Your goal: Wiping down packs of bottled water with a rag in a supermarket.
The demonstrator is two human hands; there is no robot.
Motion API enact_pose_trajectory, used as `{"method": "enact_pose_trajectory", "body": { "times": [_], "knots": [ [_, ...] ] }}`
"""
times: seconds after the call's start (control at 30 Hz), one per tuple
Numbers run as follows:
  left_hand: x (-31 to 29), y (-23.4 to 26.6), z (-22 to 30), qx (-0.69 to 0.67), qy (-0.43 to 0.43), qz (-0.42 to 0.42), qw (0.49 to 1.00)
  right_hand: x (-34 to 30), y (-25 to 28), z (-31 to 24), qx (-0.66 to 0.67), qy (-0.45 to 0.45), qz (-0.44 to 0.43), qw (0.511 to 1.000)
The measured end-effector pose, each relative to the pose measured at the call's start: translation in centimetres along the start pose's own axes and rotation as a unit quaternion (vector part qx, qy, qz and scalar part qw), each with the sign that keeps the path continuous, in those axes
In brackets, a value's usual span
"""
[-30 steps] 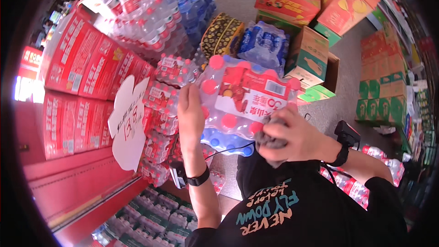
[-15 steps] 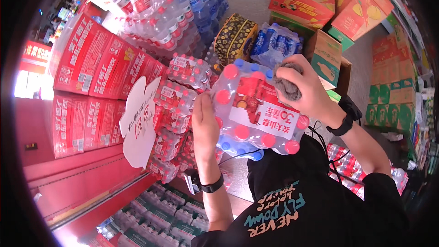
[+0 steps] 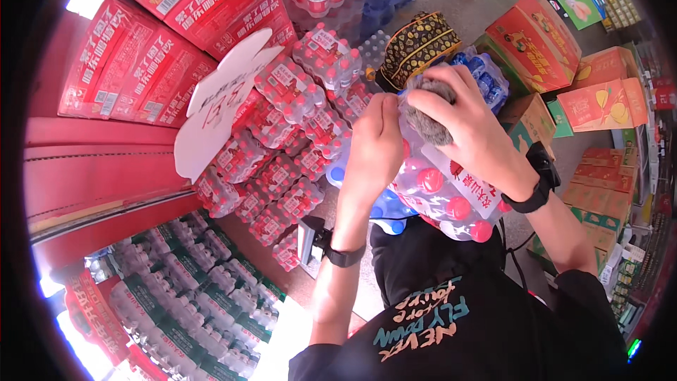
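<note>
A shrink-wrapped pack of red-capped bottles (image 3: 430, 180) lies in front of my body, on top of a pack with blue caps (image 3: 392, 213). My right hand (image 3: 471, 127) is wrapped round a grey fuzzy cloth (image 3: 431, 110) at the pack's far end. Beside it, my left hand (image 3: 379, 142) is closed, thumb and fingers pinched at the clear plastic wrap by the pack's left far corner. My fingers partly hide that corner. Both wrists wear black bands with small devices.
Small red-capped bottle packs (image 3: 289, 88) are stacked to the left, below a white price sign (image 3: 218, 109) and red cartons (image 3: 141, 63). A black and yellow patterned bag (image 3: 421, 46) sits ahead. Orange cartons (image 3: 532, 42) stand right; green-banded bottle packs (image 3: 190, 303) lie lower left.
My left hand has left the pack's side and come up beside my right hand, its fingers now closed. The cloth stays in my right hand. The view has swung leftward.
</note>
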State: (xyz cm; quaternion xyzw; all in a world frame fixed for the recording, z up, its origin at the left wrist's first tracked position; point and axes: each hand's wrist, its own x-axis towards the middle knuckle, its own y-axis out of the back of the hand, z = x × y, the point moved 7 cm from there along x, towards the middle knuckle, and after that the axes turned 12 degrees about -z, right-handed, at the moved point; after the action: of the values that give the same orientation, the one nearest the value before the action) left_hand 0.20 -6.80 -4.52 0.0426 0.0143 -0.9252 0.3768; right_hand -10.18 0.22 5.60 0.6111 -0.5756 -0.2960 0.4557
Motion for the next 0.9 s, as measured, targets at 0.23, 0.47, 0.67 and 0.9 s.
{"method": "enact_pose_trajectory", "body": {
  "times": [0.23, 0.47, 0.67, 0.9],
  "knots": [
    [0.9, 0.3, 0.4, 0.103, -0.052, -0.011, 0.993, -2.4, 0.3, -1.9, -0.014, 0.005, 0.025, 1.0],
    [0.6, 0.1, 0.2, 0.119, 0.009, -0.032, 0.992, -13.5, 1.8, -2.8, -0.036, -0.146, 0.026, 0.988],
    [0.6, -0.4, -0.2, 0.083, 0.032, -0.031, 0.995, -21.8, 3.2, -0.1, -0.039, -0.274, 0.079, 0.958],
    [0.7, -0.6, 0.2, 0.113, 0.038, -0.036, 0.992, -23.8, 3.8, 6.8, -0.011, -0.335, 0.093, 0.937]
  ]
}}
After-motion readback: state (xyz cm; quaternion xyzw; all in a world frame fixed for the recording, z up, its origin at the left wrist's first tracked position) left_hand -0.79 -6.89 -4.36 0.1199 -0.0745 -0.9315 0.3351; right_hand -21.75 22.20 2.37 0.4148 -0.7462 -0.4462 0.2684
